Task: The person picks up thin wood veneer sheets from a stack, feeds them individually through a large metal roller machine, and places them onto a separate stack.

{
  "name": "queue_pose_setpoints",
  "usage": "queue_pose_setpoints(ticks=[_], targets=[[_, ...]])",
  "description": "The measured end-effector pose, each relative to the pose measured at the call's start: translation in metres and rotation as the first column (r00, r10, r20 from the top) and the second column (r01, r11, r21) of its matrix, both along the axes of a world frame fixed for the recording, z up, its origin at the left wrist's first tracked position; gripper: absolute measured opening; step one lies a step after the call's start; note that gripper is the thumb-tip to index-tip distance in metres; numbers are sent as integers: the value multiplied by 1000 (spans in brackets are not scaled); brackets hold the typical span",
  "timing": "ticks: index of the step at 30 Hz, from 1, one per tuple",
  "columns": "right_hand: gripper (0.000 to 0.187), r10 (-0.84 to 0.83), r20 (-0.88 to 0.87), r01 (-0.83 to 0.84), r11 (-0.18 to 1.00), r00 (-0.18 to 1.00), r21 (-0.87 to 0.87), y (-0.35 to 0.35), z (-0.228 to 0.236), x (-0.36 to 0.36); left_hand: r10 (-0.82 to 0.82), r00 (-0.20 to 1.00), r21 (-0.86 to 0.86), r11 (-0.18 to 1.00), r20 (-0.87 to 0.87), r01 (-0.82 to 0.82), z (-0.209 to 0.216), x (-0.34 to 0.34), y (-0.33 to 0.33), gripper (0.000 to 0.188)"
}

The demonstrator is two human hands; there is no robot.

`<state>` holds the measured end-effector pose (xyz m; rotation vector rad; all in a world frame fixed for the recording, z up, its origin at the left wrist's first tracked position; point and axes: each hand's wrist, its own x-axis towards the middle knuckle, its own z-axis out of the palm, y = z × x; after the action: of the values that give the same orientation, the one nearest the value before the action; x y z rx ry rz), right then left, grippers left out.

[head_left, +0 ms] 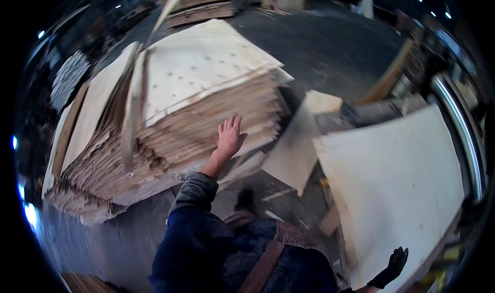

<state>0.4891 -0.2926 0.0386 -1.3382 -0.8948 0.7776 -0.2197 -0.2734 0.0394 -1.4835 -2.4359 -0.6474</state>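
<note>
My bare left hand point(230, 135) is stretched out in front of the big stack of wood veneer sheets point(206, 104), its fingers extended and holding nothing. I cannot tell whether it touches the stack's ragged side. A pale veneer sheet point(201, 61) with rows of dark spots tops that stack. At the lower right, my right hand point(396, 267) wears a black glove. Its fingers are apart, over the edge of another pale, slightly curved veneer sheet point(397, 174). Whether the glove rests on this sheet is unclear.
A shiny metal roller point(461, 133) runs along the right side. Loose veneer pieces point(296, 148) lean between stack and right-hand sheet, with scraps on the floor. A wooden strip point(132, 107) lies across the left of the stack. More stacked sheets point(201, 12) stand at the back.
</note>
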Motion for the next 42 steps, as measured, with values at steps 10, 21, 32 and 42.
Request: queue_pose_setpoints(ticks=[10,21,32,42], targets=[[48,866,-123,-873,469,484,-137,161,-1,-445,85,938,79,990,336,-118,-86,-181,-114,52],[34,963,232,-986,-107,-135,-130,108,61,-746,872,328,-629,489,362,-605,-71,-186,-452,34],[36,914,245,-946,-303,-323,-115,-61,112,-870,583,770,87,808,-258,-583,92,-428,-480,87],[34,868,-201,-882,-470,-455,-33,-182,147,-993,245,925,-16,965,-291,-261,82,-512,-504,73]])
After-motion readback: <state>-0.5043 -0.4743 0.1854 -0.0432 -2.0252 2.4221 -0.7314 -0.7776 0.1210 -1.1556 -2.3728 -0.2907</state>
